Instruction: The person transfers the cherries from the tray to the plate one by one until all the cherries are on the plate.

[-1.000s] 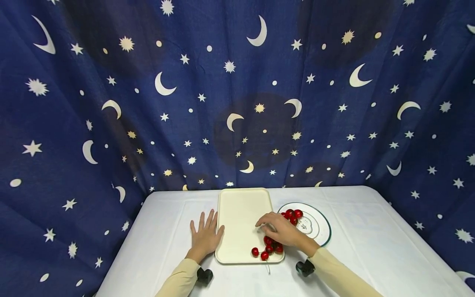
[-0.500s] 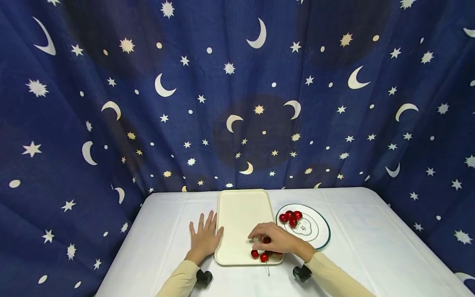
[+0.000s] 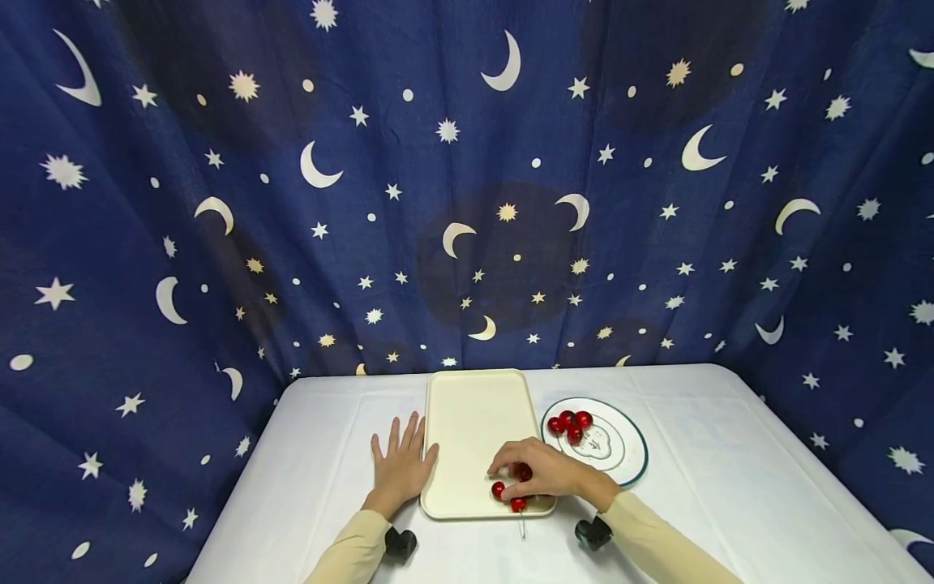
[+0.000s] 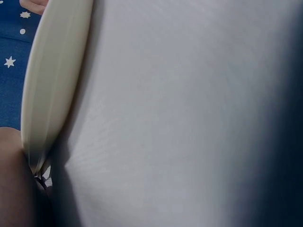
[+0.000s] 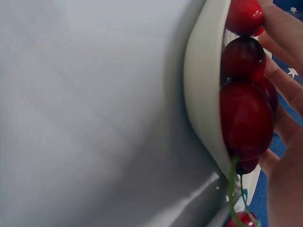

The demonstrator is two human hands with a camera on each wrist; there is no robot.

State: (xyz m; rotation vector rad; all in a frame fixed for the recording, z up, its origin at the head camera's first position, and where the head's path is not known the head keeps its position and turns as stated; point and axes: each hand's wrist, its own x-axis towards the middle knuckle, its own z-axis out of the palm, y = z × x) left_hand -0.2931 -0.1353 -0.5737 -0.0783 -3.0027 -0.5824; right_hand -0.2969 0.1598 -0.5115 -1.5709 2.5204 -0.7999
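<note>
A cream tray (image 3: 477, 422) lies on the table, with several red cherries (image 3: 499, 490) at its near right corner. My right hand (image 3: 543, 469) is over them, fingers bent and spread apart from the thumb. One dark cherry (image 3: 522, 472) shows in the gap between them, and the thumb tip is right at the leftmost cherries. In the right wrist view, the fingers (image 5: 286, 85) lie alongside cherries (image 5: 246, 120) inside the tray's rim. The palm hides part of the group. My left hand (image 3: 400, 466) rests flat beside the tray, fingers straight, thumb at its left edge.
Right of the tray stands a white plate (image 3: 626, 458) with a green rim, bearing several cherries (image 3: 575, 435) on its left part. One thin stem (image 3: 522, 527) hangs over the tray's near edge. A white cloth (image 3: 700, 454) covers the table; a dark blue curtain (image 3: 394, 203) hangs behind.
My right hand has moved left and toward me, from beside the plate to over the tray's cherries. Its thumb has since come down closer to the front ones. The left hand stays put.
</note>
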